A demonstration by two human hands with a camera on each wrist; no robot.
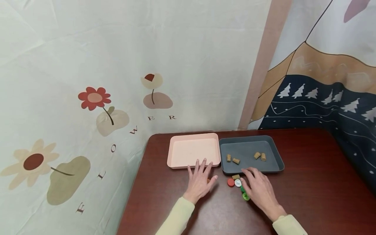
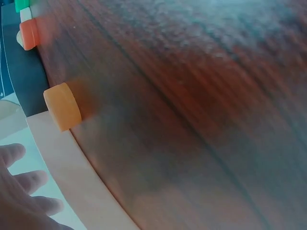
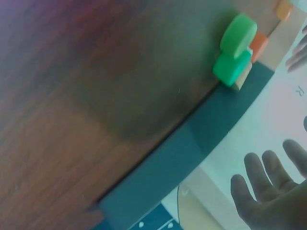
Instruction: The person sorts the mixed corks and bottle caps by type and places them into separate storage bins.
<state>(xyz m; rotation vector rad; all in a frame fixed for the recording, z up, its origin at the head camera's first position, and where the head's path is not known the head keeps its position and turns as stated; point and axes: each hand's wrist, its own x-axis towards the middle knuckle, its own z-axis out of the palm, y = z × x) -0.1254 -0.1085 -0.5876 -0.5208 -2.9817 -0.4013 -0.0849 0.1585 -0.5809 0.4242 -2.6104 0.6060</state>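
Note:
My left hand [image 1: 199, 183], fingers spread, hovers by the front rim of the pink tray [image 1: 171, 151] and holds nothing. Under it, mostly hidden in the head view, an orange bottle cap [image 2: 63, 106] stands on the table. To the right, my right hand [image 1: 262, 190] is over the table in front of the dark grey tray [image 1: 246, 167], its fingers loosely bent and holding nothing. By its thumb are a light green cap [image 1: 245, 196] and a darker green cap [image 1: 242, 189], the latter partly covered. A white cap [image 1: 238, 183], a red cap [image 1: 230, 182] and a cork [image 1: 236, 177] sit close by.
Several corks [image 1: 236, 161] lie inside the grey tray, which stands right beside the pink one. Both trays are toward the back of the dark reddish wooden table [image 1: 311, 182]. Printed fabric [image 1: 205, 81] hangs behind and to both sides.

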